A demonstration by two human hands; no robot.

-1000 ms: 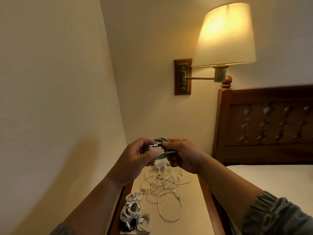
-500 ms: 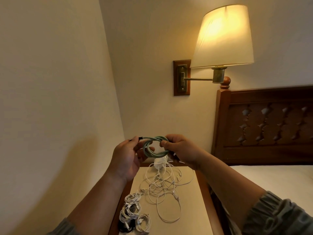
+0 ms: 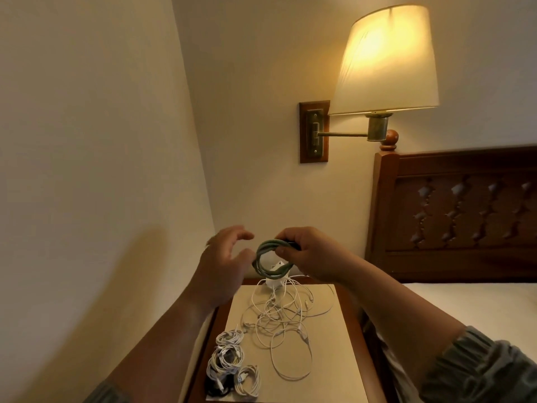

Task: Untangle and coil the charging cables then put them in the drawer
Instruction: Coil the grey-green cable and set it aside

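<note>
A green cable (image 3: 266, 261) is wound into a small coil and held in the air above the nightstand. My right hand (image 3: 309, 254) pinches the coil at its upper right. My left hand (image 3: 225, 258) hovers just left of the coil with its fingers spread, blurred by motion, apart from the cable. Below, a tangle of white cables (image 3: 286, 318) lies on the nightstand top (image 3: 328, 359), running to a white charger block (image 3: 274, 282). Three coiled white cables (image 3: 229, 362) lie at the front left corner. No drawer is visible.
The nightstand sits in a corner between the left wall and a bed with a carved wooden headboard (image 3: 462, 213). A lit wall lamp (image 3: 386, 59) hangs above on a brass arm. A dark item (image 3: 215, 388) lies under the coiled cables.
My left hand has let go of the green cable's end and drawn a little to the left, fingers spread. The right hand still holds the coil.
</note>
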